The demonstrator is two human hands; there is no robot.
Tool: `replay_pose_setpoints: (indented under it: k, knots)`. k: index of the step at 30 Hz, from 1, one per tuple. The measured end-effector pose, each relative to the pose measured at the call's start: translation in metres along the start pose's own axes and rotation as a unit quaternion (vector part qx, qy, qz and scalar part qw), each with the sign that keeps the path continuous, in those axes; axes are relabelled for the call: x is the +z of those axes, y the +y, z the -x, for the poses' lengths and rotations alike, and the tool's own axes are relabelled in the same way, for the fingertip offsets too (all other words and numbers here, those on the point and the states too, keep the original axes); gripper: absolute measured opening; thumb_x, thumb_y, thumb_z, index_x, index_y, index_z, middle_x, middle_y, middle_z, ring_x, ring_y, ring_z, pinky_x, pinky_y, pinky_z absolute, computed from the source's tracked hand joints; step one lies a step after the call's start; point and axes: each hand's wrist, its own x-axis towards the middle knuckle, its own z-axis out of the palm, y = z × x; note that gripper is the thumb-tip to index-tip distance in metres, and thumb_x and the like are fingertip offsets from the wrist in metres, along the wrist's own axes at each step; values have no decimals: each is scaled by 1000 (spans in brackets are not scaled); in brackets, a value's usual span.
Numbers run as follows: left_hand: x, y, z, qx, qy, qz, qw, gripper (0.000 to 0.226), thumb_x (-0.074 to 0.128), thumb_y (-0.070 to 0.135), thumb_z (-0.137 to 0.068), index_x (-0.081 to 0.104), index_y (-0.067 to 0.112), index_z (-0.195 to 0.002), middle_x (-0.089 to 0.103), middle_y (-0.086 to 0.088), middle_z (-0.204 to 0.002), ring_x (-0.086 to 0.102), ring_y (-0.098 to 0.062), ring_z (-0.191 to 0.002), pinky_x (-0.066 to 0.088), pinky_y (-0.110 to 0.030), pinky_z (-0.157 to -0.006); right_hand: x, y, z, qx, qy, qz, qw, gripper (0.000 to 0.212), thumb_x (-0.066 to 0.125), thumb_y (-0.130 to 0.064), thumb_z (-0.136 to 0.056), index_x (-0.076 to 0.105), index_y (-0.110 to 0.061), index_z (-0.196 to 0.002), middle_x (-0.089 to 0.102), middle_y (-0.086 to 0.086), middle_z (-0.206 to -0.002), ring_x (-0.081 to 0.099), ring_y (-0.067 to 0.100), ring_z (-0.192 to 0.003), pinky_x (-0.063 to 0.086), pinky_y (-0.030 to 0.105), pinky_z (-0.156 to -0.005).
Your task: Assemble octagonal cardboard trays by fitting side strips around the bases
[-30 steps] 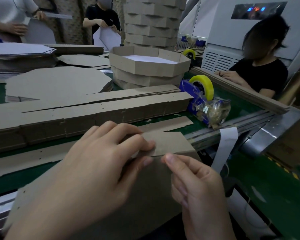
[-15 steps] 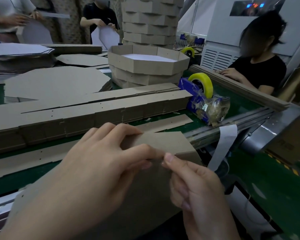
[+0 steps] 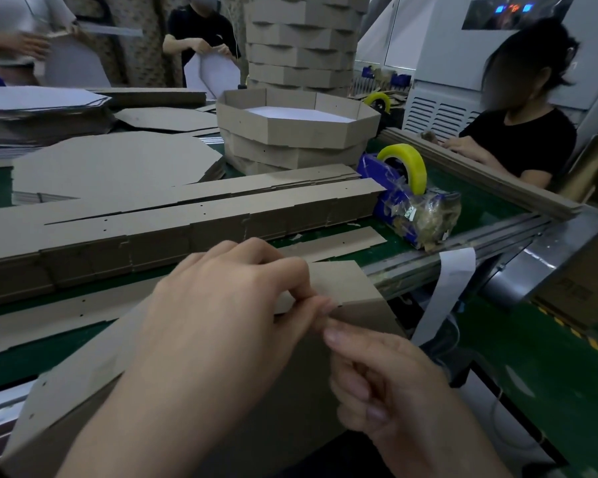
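Observation:
A brown cardboard side strip (image 3: 346, 288) is folded over the near edge of the table, one panel flat and the panel below it hanging down. My left hand (image 3: 228, 315) lies on the strip and pinches it at the fold with thumb and forefinger. My right hand (image 3: 384, 384) meets it from below, its fingertips pressed on the same fold. A long pile of flat side strips (image 3: 173, 219) lies across the table behind my hands. Octagonal bases (image 3: 114, 163) are stacked at the left. Finished octagonal trays (image 3: 297, 129) stand stacked at the back.
A blue tape dispenser with a yellow roll (image 3: 404, 188) sits right of the strips. A person in black (image 3: 518, 139) sits at the right; two others stand at the back left. A tall tower of trays (image 3: 301, 39) rises behind. White paper (image 3: 446, 291) hangs off the table edge.
My two hands have closed in on the fold of the strip, fingertips now touching. The strip's flat panel has tipped slightly; the rest of the table is as before.

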Motion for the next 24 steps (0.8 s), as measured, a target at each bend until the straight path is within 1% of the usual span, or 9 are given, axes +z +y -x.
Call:
replay_pose_setpoints:
  k: [5, 8, 10, 12, 14, 17, 20, 22, 24]
  knots:
    - [-1, -7, 1, 4, -12, -23, 1000, 28, 49, 56, -80, 59, 35, -63, 67, 12, -87, 63, -19, -72, 26, -15, -51, -11, 13, -3, 73, -13, -65, 995, 39, 70, -32, -58, 79, -5, -83, 38, -1, -50, 22, 7, -34, 13, 18, -38]
    - [-1, -9, 2, 11, -17, -28, 999, 24, 61, 55, -83, 62, 36, -69, 67, 10, -90, 63, -19, -75, 29, -20, -53, -16, 15, -6, -111, 124, -34, 986, 24, 71, -24, -56, 77, -9, -73, 33, 0, -46, 24, 9, -33, 13, 22, -38]
    - [2, -10, 4, 24, -27, -47, 998, 16, 62, 51, -78, 65, 35, -77, 66, 7, -92, 62, -21, -76, 22, -17, -55, -24, 13, -6, -279, 246, 64, 926, 18, 62, -26, -73, 78, -21, -79, 46, -1, -53, 41, 9, -43, 30, 18, -39]
    - [3, -10, 6, 26, -40, -77, 996, 20, 63, 49, -73, 68, 35, -85, 65, 4, -93, 62, -23, -77, 24, -21, -57, -33, 10, -9, -373, 298, 188, 859, 25, 55, -35, -83, 77, -38, -94, 60, -11, -82, 57, 0, -73, 42, 7, -61]
    - [4, -12, 9, 27, -51, -110, 992, 31, 67, 50, -68, 69, 36, -95, 64, 2, -96, 62, -25, -79, 30, -26, -61, -38, 11, -14, -377, 284, 285, 835, 27, 49, -41, -87, 69, -46, -105, 55, -21, -105, 51, -3, -106, 40, 7, -85]
    - [2, -13, 11, 21, -70, -135, 988, 45, 68, 53, -63, 68, 35, -104, 63, 1, -96, 62, -26, -78, 39, -31, -59, -41, 20, -18, -353, 249, 334, 838, 33, 45, -51, -87, 63, -46, -114, 50, -28, -118, 42, 0, -123, 35, 25, -102]
    - [0, 0, 3, 21, -82, -126, 988, 41, 58, 58, -69, 68, 34, -101, 65, 3, -91, 65, -24, -73, 47, -34, -58, -41, 21, -19, -359, 228, 353, 833, 39, 42, -50, -89, 66, -39, -117, 51, -26, -121, 43, 3, -126, 34, 20, -99]
    - [0, 11, 0, 35, -84, -111, 990, 37, 55, 58, -73, 69, 35, -99, 65, 3, -86, 65, -23, -71, 37, -28, -52, -45, 16, -18, -339, 213, 301, 866, 22, 54, -34, -94, 73, -38, -102, 58, -19, -116, 52, 3, -119, 40, 14, -90]
    - [-5, 20, 0, 49, -79, -96, 991, 35, 50, 60, -79, 70, 38, -99, 64, 4, -85, 64, -23, -69, 27, -25, -51, -55, 11, -15, -333, 232, 216, 888, 21, 56, -37, -89, 76, -37, -94, 64, -23, -109, 57, -8, -105, 45, 19, -82]
